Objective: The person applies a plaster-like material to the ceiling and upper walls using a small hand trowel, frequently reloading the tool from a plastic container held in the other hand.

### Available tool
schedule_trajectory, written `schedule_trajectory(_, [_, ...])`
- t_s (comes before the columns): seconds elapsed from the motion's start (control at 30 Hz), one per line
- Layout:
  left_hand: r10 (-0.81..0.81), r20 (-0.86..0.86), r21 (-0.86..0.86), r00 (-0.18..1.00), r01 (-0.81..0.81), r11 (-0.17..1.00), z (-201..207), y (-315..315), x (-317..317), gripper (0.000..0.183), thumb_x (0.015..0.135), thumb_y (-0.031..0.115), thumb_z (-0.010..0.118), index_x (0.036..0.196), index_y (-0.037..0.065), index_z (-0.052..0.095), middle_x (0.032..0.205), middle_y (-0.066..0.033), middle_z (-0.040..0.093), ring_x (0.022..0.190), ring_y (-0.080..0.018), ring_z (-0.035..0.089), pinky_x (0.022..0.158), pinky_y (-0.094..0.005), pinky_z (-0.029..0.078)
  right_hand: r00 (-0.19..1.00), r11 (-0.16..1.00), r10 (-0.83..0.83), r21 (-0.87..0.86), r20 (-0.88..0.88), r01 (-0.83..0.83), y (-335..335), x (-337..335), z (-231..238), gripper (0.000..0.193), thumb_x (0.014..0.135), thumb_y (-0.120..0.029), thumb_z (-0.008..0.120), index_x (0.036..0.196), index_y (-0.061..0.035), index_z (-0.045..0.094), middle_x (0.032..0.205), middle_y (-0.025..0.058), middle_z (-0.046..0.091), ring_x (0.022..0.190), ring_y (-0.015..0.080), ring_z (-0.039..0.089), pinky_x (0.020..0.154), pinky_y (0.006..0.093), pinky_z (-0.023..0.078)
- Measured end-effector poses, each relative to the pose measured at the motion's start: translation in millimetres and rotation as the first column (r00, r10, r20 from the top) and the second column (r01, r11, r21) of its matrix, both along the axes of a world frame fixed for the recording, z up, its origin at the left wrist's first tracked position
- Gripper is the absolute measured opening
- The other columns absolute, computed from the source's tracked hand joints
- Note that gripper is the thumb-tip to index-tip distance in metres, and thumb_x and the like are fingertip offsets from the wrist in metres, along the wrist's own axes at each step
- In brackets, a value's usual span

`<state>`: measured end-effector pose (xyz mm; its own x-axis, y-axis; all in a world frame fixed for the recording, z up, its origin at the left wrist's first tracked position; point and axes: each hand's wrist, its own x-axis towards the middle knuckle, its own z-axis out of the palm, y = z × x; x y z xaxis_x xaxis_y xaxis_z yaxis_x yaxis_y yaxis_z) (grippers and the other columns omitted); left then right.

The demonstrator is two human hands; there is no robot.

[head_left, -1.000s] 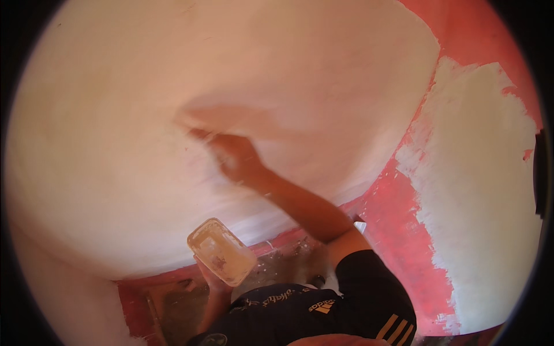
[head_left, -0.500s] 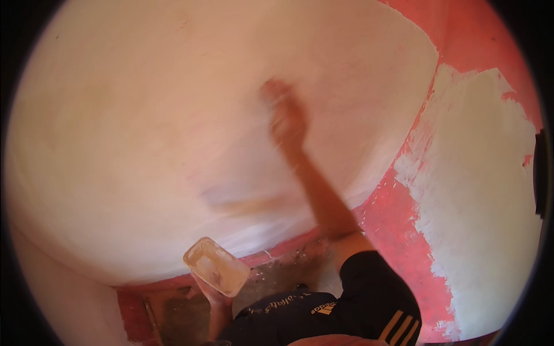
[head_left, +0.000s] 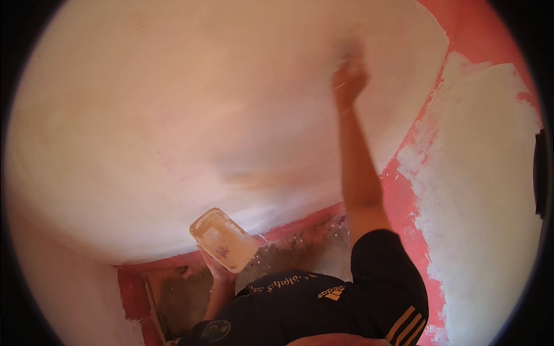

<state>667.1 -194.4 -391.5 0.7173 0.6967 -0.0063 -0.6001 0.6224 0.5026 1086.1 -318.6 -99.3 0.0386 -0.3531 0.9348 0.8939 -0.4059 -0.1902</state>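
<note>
Your left hand point(head_left: 219, 270) is clamped on the rectangular plastic tub point(head_left: 238, 255), low before the pale wall point(head_left: 144, 127); hold its opening upward. Your right hand point(head_left: 350, 82) is raised at the wall's upper right, too blurred to tell whether its fingers are together; use even pressure, with care near the red adjoining wall point(head_left: 482, 34).

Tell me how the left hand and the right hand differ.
The left hand is low, near the body; the right hand is raised high before the pale wall.
The left hand holds a container; whether the right hand holds anything is too blurred to tell.
The left hand looks fairly sharp, the right hand smeared.
Both are gloveless.
</note>
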Motion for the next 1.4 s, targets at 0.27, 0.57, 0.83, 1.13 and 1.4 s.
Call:
schedule_trajectory(0.27, [0.019,0.063,0.044,0.998,-0.022,0.999,-6,7,6,0.064,0.102,0.059,0.04,0.146,0.013,0.043,0.137,-0.0089,0.056,0.124,-0.0306,0.057,0.101,-0.0501,0.053,0.515,0.459,0.714,-0.239,-0.474,-0.856,86,-195,-237,0.038,0.098,-0.003,0.05,0.134,-0.0023,0.062,0.129,0.0204,0.066,0.12,0.0318,0.065,0.102,0.0378,0.049])
schedule_trajectory(0.57, [-0.064,0.258,-0.071,0.964,0.085,0.994,-25,7,23,0.078,0.1,0.068,0.029,0.152,0.011,0.038,0.147,-0.0128,0.051,0.131,-0.0333,0.053,0.109,-0.0517,0.046,0.112,0.441,0.659,0.261,-0.744,-0.859,-8,-228,-225,0.039,0.1,-0.003,0.057,0.138,0.0048,0.052,0.112,0.0052,0.065,0.091,0.0075,0.058,0.078,0.0202,0.047])
schedule_trajectory(0.83, [-0.016,0.031,0.042,0.999,0.015,0.999,-40,-2,30,0.095,0.092,0.082,0.023,0.155,0.011,0.033,0.148,-0.0116,0.049,0.132,-0.0294,0.052,0.109,-0.0489,0.046,0.135,0.391,0.448,0.058,-0.884,-0.919,8,-268,-258,0.033,0.097,-0.003,0.062,0.128,0.0067,0.056,0.108,0.0076,0.067,0.096,0.0103,0.061,0.087,0.0257,0.05])
schedule_trajectory(1.13, [0.132,-0.146,0.242,0.981,-0.094,0.966,-12,-23,44,0.103,0.088,0.087,0.018,0.158,0.012,0.024,0.155,-0.0109,0.04,0.141,-0.0278,0.043,0.115,-0.0474,0.04,0.314,0.346,0.454,-0.16,-0.834,-0.925,7,-248,-265,0.031,0.096,-0.007,0.062,0.124,0.0054,0.057,0.097,0.0173,0.071,0.086,0.0206,0.068,0.076,0.0304,0.053])
schedule_trajectory(1.4, [0.091,-0.169,0.27,0.981,-0.043,0.962,-2,-18,50,0.104,0.088,0.086,0.017,0.157,0.009,0.026,0.152,-0.0116,0.043,0.139,-0.0274,0.044,0.115,-0.0465,0.039,0.332,0.341,0.508,-0.169,-0.795,-0.925,12,-247,-277,0.029,0.095,-0.005,0.064,0.122,0.0054,0.058,0.094,0.0164,0.071,0.079,0.0136,0.068,0.07,0.0288,0.054])
